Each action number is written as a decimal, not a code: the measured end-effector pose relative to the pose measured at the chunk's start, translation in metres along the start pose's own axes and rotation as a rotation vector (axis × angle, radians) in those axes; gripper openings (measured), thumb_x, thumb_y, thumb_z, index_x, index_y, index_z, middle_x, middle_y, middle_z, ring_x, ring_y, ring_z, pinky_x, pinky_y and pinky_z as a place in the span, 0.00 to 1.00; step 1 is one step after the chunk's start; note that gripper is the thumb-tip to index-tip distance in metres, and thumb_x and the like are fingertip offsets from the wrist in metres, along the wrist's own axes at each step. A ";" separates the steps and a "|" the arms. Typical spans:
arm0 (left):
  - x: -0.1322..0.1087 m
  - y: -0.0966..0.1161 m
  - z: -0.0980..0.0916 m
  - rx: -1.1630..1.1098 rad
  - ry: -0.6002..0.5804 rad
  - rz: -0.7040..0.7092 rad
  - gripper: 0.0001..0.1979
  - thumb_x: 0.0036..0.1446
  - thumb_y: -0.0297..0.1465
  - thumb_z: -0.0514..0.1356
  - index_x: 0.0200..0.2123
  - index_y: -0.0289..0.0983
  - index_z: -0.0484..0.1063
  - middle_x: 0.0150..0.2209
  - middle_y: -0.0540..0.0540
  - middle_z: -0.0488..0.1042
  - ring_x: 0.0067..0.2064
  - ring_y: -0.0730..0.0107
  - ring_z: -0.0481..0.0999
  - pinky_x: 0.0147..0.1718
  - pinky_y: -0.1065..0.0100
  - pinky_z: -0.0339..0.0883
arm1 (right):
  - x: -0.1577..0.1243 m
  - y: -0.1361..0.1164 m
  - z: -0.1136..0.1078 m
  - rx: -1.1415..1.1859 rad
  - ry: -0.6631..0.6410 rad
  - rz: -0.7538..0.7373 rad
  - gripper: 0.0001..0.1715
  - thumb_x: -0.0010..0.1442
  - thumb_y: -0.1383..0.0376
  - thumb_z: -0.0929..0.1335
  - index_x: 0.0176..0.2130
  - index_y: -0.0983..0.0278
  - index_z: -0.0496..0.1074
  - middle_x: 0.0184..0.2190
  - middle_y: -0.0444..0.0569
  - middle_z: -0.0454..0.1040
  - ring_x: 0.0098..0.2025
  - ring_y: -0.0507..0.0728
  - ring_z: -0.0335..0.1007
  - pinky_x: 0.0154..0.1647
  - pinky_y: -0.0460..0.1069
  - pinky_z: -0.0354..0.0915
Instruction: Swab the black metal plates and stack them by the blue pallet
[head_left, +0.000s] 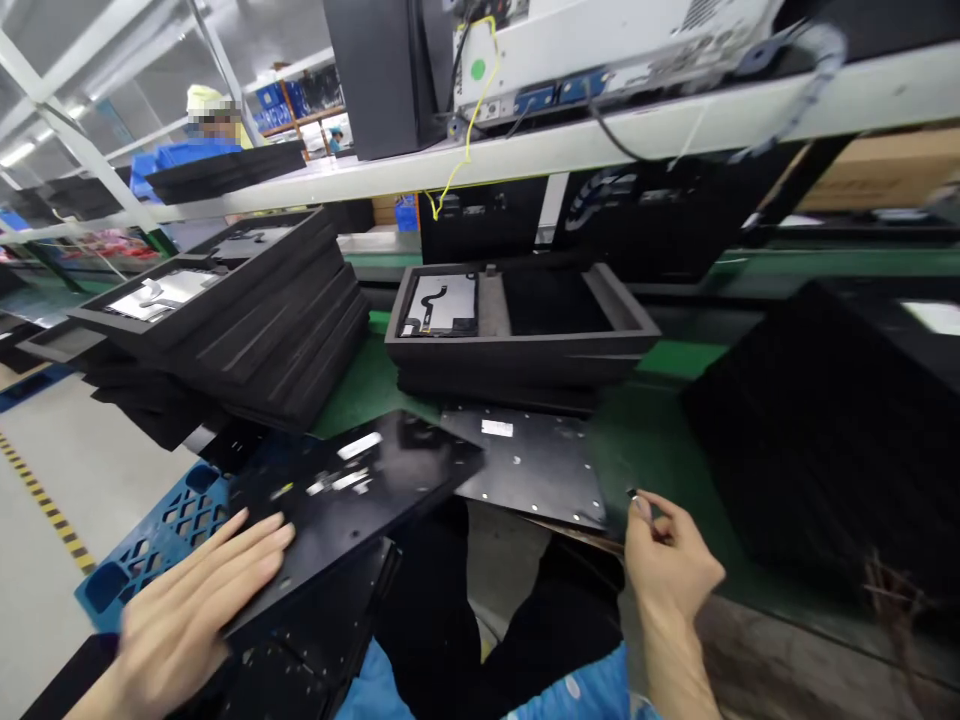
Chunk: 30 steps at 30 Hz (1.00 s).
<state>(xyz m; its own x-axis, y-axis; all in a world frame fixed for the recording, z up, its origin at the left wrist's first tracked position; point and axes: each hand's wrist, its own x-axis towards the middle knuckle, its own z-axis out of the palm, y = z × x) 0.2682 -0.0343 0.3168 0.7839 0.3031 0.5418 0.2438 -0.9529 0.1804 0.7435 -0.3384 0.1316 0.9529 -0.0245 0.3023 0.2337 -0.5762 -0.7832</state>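
The left hand (199,610) lay flat on the near left end of a glossy black flat panel (352,500), which sat tilted atop a stack of similar black plates (315,640) at the person's lap. Left of that stood a blue perforated plastic crate (161,535). Right of the panel, a matte black metal plate with screw holes (532,465) lay on the green conveyor belt (375,380). The right hand (667,570) hovered at that plate's right near corner. Behind the plate sat a dark foam tray (517,335); to its left, a leaning stack of dark foam trays (247,330). A white shelf rail (525,145) ran above.
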 end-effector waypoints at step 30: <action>0.240 0.090 0.326 -0.125 -0.356 0.188 0.26 0.76 0.45 0.54 0.69 0.38 0.68 0.75 0.35 0.64 0.74 0.47 0.64 0.71 0.48 0.61 | -0.171 0.011 -0.017 0.599 -0.867 0.463 0.51 0.68 0.33 0.66 0.73 0.63 0.65 0.37 0.48 0.75 0.31 0.56 0.71 0.33 0.51 0.71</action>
<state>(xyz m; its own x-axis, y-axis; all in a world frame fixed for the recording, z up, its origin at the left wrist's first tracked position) 0.6645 -0.0501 0.1957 0.9619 0.0813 0.2611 0.0240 -0.9762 0.2154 0.5803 -0.3550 0.0806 0.7301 0.5712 -0.3750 -0.3401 -0.1723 -0.9245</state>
